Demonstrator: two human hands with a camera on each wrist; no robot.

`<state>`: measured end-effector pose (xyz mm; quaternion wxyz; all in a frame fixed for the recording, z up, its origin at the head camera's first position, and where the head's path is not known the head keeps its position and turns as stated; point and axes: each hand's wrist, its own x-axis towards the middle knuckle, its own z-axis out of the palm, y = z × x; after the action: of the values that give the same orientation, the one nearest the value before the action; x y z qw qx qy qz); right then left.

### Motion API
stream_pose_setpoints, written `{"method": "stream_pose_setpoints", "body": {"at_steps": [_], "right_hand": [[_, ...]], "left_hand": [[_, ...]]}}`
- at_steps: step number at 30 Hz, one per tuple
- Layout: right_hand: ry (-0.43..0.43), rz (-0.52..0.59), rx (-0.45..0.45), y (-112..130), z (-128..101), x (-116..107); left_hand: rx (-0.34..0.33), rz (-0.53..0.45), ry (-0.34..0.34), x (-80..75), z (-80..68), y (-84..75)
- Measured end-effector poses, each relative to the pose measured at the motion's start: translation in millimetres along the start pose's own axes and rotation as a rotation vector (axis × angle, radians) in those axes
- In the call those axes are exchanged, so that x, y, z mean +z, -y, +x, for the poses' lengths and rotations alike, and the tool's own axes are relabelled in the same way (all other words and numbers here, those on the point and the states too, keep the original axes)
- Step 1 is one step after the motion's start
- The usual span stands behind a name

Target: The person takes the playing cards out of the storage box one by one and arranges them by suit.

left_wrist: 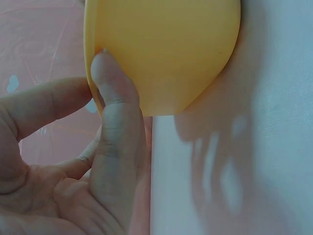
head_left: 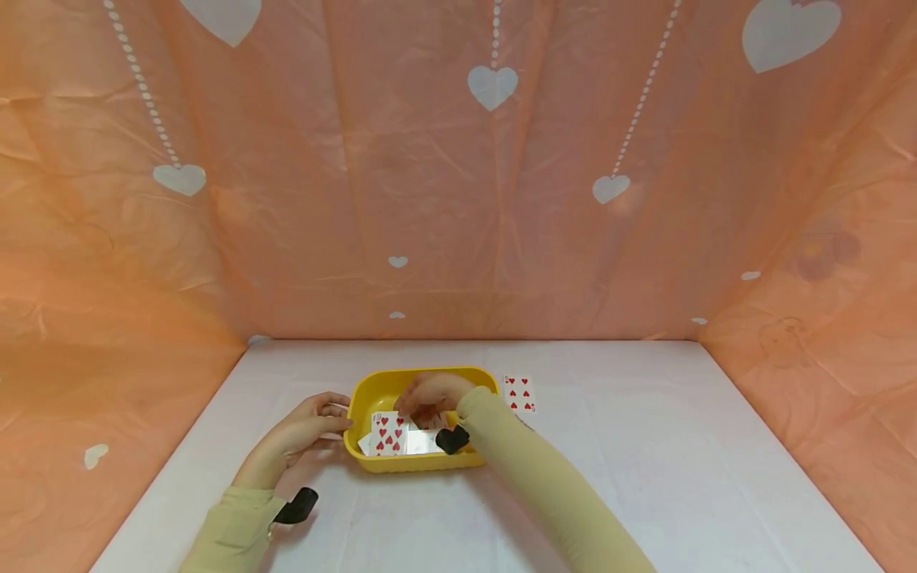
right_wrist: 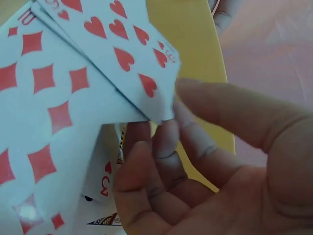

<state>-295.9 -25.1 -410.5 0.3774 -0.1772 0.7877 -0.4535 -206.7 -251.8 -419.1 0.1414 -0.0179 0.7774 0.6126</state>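
A yellow plastic basin (head_left: 380, 463) stands on the white table with playing cards inside. My left hand (head_left: 311, 423) pinches its left rim between thumb and finger, as the left wrist view also shows. Reaching into the basin, my right hand (head_left: 435, 390) pinches the corner of a nine of hearts card (right_wrist: 117, 49) between thumb and fingers. Under and beside that card lies a ten of diamonds (right_wrist: 44, 112). Lower down, a three of hearts (right_wrist: 100, 181) and part of a face card (right_wrist: 105, 220) show; overlapping cards hide the rest.
A six of hearts card (head_left: 519, 393) lies face up on the white table (head_left: 645, 446), just right of the basin. Orange cloth (head_left: 430, 199) printed with white hearts hangs at the back and on both sides. Each wrist carries a small black device.
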Motion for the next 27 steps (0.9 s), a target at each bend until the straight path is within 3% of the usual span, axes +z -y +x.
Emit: {"method": "stream_pose_setpoints", "body": {"at_steps": [19, 27], "right_hand": [[-0.145, -0.02, 0.026, -3, -6, -13], [-0.195, 0.058, 0.02, -5, -15, -24]], "left_hand": [[0.002, 0.017, -0.004, 1.3, 1.1, -0.3], [0.012, 0.021, -0.011, 2.3, -0.4, 1.0]]}}
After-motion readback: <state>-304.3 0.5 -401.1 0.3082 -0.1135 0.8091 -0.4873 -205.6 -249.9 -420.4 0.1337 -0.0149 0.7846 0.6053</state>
